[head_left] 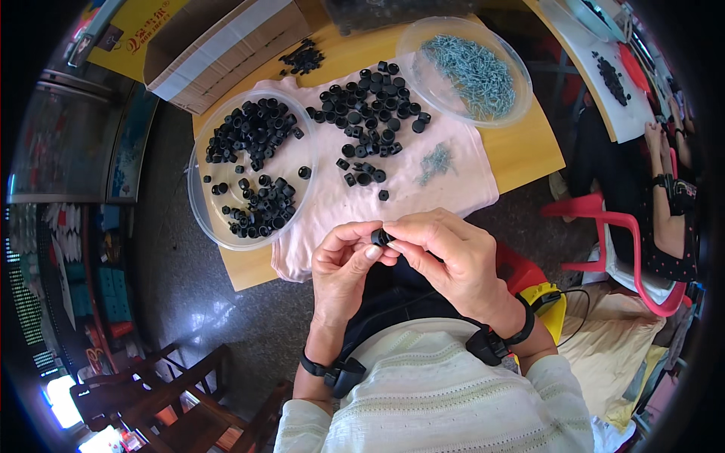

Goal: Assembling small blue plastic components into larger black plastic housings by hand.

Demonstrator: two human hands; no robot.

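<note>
In front of my body, my left hand [341, 260] pinches a small round black plastic cap [379, 238] between thumb and fingers. My right hand [451, 253] meets it from the other side, thumb and index finger closed together at the cap's edge. Anything small between those right fingertips is hidden. Beyond both hands, a pink cloth [317, 219] covers part of the yellow table. On the cloth lies a loose spread of black caps [370, 113], with a small heap of silvery screws [436, 162] to its right.
A clear round tray [198, 204] at the left holds many black plastic parts. Another clear tray [526, 90], far right, contains a pile of screws. An open cardboard box [234, 57] stands at the back left. To the right are a red chair [630, 223] and another person's arm [664, 196].
</note>
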